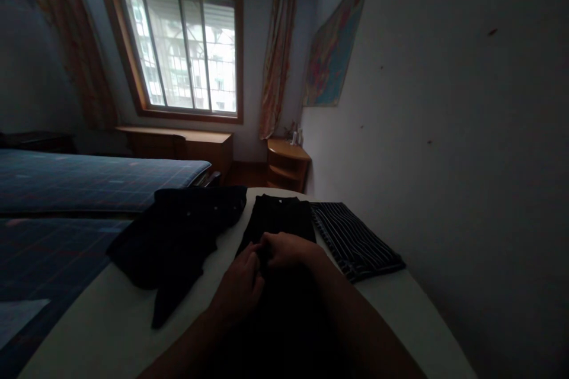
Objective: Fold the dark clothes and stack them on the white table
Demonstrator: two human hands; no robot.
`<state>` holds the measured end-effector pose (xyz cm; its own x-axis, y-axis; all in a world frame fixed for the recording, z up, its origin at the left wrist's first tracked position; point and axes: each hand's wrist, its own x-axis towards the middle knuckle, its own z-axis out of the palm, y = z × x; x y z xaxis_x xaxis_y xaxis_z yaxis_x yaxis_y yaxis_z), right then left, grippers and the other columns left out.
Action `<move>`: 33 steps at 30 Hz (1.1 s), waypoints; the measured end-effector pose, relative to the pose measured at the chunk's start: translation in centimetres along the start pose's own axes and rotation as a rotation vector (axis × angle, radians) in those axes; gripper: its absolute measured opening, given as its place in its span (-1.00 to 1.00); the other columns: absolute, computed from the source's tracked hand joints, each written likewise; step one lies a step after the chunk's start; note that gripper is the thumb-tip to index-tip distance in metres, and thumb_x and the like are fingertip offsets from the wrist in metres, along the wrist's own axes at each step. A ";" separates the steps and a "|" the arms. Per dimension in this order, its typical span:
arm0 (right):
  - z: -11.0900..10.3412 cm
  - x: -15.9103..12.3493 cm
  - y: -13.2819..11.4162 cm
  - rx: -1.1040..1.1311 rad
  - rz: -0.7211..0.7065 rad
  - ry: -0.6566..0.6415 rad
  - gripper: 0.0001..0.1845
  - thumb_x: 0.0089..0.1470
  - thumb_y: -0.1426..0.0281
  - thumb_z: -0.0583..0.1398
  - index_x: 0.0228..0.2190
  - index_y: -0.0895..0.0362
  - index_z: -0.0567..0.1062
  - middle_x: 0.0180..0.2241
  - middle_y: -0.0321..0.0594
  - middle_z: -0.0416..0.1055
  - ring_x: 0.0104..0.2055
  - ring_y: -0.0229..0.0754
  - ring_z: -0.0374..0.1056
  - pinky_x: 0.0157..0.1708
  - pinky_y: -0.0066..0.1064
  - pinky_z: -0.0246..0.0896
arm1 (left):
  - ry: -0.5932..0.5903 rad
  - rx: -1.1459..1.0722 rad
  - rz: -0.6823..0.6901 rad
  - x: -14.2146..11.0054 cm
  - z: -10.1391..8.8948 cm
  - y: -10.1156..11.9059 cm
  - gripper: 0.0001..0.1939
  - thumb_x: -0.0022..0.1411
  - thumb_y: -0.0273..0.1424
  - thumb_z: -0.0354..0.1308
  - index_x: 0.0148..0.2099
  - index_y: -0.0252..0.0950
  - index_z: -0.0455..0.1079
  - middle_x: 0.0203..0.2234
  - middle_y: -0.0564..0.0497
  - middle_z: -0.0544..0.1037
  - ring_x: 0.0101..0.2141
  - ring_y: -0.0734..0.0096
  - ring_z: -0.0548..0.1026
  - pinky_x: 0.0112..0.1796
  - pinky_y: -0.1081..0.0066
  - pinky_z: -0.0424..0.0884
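Curved-edged table (391, 314); bare strips flank black garment (284, 217).

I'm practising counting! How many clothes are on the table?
3 that I can see: a dark garment on the left, a black garment in the middle under the left hand and right hand, and a striped garment on the right. More could be hidden underneath.

Seeing soft-looking, matt black cloth on the middle garment (284, 216) at 6 o'clock! Swinging to 8 o'clock: more dull cloth in the dark garment (178, 249). Over to 4 o'clock, catching striped cloth, the folded fabric (353, 234). Underneath, spotting a smooth pale tabletop (400, 302). Up at 10 o'clock, finding wood around the window (239, 59).
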<state>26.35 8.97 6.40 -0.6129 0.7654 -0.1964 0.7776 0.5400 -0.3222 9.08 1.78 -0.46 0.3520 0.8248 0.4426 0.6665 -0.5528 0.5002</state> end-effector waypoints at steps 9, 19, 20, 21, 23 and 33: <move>1.1 1.7 2.6 0.273 0.207 0.279 -0.64 0.16 0.32 0.16 -0.03 0.19 0.43 -0.25 -0.16 0.53 -0.24 -0.18 0.43 -0.26 -0.42 0.21 | -0.144 0.177 -0.011 -0.2 0.4 0.1 -0.41 0.20 -0.37 0.07 0.28 -0.33 0.19 0.28 -0.17 0.26 0.30 0.04 0.14 0.25 -0.02 0.13; 5.2 5.1 3.8 0.121 0.366 0.629 -0.74 0.16 0.19 0.21 -0.21 0.09 0.55 -0.06 -0.13 0.48 0.08 -0.01 0.25 0.03 -0.23 0.09 | -0.343 0.195 -0.024 0.2 -0.4 1.1 -0.33 0.20 -0.34 0.02 0.36 -0.30 0.12 0.34 -0.02 0.13 0.35 0.10 -0.02 0.31 -0.04 -0.10; 5.2 5.2 3.8 0.129 0.366 0.637 -0.77 0.16 0.21 0.21 -0.24 0.09 0.55 -0.08 -0.15 0.49 0.08 -0.01 0.24 0.03 -0.23 0.09 | -0.349 0.192 -0.024 0.2 -0.4 1.1 -0.33 0.20 -0.34 0.02 0.36 -0.29 0.12 0.34 -0.02 0.14 0.35 0.11 -0.02 0.31 -0.03 -0.10; 5.3 5.3 3.9 0.140 0.368 0.647 -0.79 0.15 0.23 0.22 -0.25 0.08 0.55 -0.09 -0.16 0.49 0.08 -0.02 0.24 0.02 -0.23 0.09 | -0.351 0.189 -0.023 0.2 -0.4 1.1 -0.32 0.20 -0.34 0.02 0.36 -0.28 0.12 0.34 -0.01 0.14 0.35 0.11 -0.03 0.31 -0.03 -0.10; 5.1 5.4 3.9 0.178 0.391 0.664 -0.78 0.15 0.24 0.22 -0.20 0.07 0.52 -0.10 -0.17 0.50 0.07 -0.03 0.26 0.01 -0.25 0.09 | -0.351 0.181 -0.017 0.3 -0.4 1.1 -0.31 0.19 -0.34 0.02 0.37 -0.27 0.11 0.34 0.00 0.14 0.35 0.11 -0.03 0.31 -0.04 -0.10; 2.5 9.0 4.4 0.228 0.502 0.615 -0.62 0.16 0.22 0.19 0.03 -0.10 0.48 -0.02 -0.23 0.50 0.12 0.04 0.28 0.04 -0.12 0.16 | -0.378 0.175 -0.021 0.4 -0.5 1.2 -0.24 0.10 -0.41 0.01 0.38 -0.30 0.07 0.37 -0.03 0.05 0.36 0.15 -0.06 0.31 -0.03 -0.14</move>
<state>23.88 17.37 0.86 0.0379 0.9875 0.1531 0.8502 0.0487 -0.5241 9.74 1.36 0.68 0.5321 0.8391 0.1133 0.7660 -0.5340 0.3579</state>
